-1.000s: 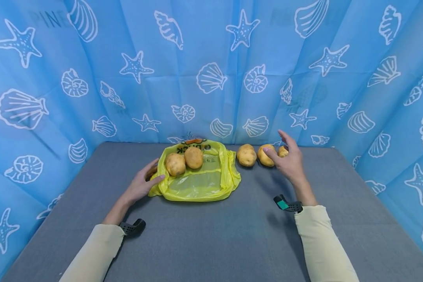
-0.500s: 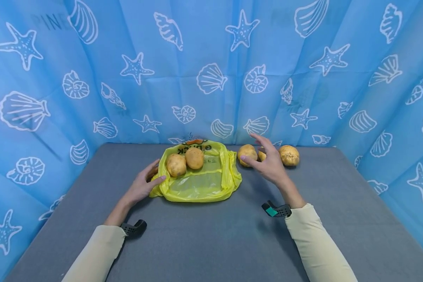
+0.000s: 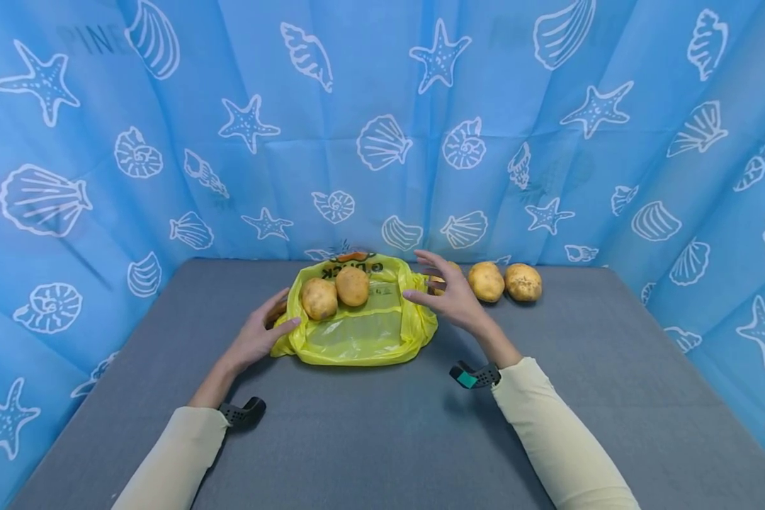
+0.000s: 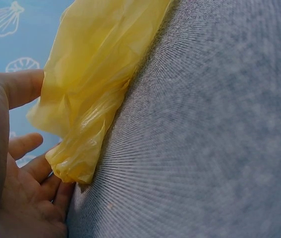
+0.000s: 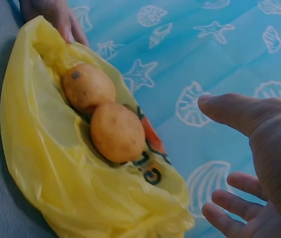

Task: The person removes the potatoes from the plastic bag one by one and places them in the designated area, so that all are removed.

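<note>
The yellow bag (image 3: 357, 356), holding two potatoes (image 3: 353, 286), lies on the grey worktop (image 3: 382, 439) before a blue shell-patterned curtain (image 3: 331, 163). The left hand (image 3: 259, 331), relaxed, touches its side; the right hand (image 3: 454, 297), spread, hovers beside its other end. Only the head view shows three more potatoes (image 3: 486, 282).

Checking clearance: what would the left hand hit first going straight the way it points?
Likely the yellow bag, its left side close by the left hand; depth is unclear, so they may be touching.
</note>
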{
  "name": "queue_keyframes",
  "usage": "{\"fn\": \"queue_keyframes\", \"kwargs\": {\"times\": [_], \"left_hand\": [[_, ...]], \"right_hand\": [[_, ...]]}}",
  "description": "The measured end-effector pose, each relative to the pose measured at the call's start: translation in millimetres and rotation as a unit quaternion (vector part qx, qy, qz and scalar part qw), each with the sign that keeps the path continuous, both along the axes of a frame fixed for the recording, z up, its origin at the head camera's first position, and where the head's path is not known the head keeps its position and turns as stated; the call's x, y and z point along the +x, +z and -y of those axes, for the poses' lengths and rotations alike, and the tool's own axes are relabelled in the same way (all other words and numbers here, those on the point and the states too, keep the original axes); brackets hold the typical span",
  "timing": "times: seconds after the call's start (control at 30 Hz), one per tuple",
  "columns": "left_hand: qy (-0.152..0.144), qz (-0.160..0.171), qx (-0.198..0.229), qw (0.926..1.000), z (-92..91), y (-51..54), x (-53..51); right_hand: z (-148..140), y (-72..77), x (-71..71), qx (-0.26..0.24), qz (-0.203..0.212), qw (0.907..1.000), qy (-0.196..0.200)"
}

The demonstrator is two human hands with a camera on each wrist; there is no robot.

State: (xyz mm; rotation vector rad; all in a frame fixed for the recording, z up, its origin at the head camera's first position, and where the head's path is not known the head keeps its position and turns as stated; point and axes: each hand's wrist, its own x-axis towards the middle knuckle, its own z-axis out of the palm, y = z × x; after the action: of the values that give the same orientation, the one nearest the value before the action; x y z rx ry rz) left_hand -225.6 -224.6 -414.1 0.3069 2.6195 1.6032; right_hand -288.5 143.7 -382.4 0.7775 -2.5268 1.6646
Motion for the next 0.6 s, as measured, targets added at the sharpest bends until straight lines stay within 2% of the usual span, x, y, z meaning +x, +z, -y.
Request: {"fn": "queue_keyframes", "kwargs": {"times": [0.1, 0.37, 0.6], "left_hand": [[0.002, 0.005, 0.006, 1.0000, 1.8, -5.0, -4.0], [0.009, 0.008, 0.008, 0.9999, 12.9, -31.0, -20.6], [0.005, -0.001, 0.016, 0.9999, 14.4, -34.8, -22.6]], "right_hand": [[11.0, 1.1, -4.8, 0.010, 0.014, 0.9998, 0.013], [40.6, 0.0, -21.2, 0.051, 0.042, 0.9968, 0.044], [56.0, 2.4, -34.5, 0.065, 0.086, 0.9920, 0.066]]}}
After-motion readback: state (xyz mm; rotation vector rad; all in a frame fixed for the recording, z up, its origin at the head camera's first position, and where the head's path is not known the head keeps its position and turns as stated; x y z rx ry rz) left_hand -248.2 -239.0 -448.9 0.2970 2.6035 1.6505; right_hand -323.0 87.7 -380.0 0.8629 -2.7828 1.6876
